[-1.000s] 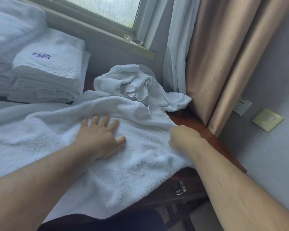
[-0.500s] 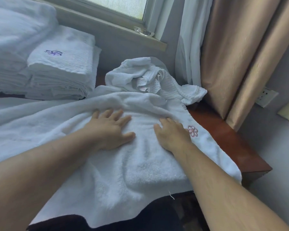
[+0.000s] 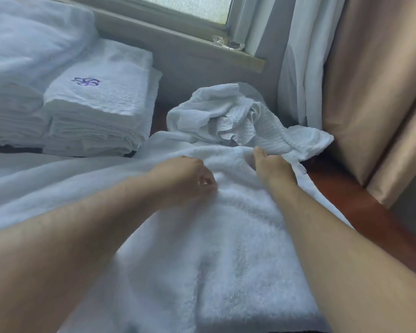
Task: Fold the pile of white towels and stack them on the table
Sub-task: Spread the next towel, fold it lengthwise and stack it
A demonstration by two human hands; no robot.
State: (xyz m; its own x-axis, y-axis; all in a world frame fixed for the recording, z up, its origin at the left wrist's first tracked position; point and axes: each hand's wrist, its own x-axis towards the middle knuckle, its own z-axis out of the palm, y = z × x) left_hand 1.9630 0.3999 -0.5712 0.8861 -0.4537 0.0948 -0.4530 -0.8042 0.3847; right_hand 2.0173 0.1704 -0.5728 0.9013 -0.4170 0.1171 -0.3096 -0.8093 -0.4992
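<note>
A large white terry towel [image 3: 238,248] lies spread over the dark wooden table [image 3: 360,205] and hangs over its front edge. My left hand [image 3: 190,179] sits near the towel's middle with fingers curled, pinching the cloth. My right hand [image 3: 271,167] lies at the towel's far right edge, its fingers curled into the fabric. Behind both hands lies a crumpled pile of thin white towels [image 3: 235,118]. A stack of folded white towels [image 3: 99,109] with a purple emblem on top stands at the back left.
A taller stack of folded white linen [image 3: 22,56] fills the far left. A grey wall and window sill [image 3: 202,46] run behind the table. White sheer curtain [image 3: 298,68] and beige drapes [image 3: 375,92] hang on the right, close to the table's edge.
Both hands were flat on the towel half a second ago; now their fingers curl into the cloth, and both have moved farther toward the towel's far edge. The view has shifted closer.
</note>
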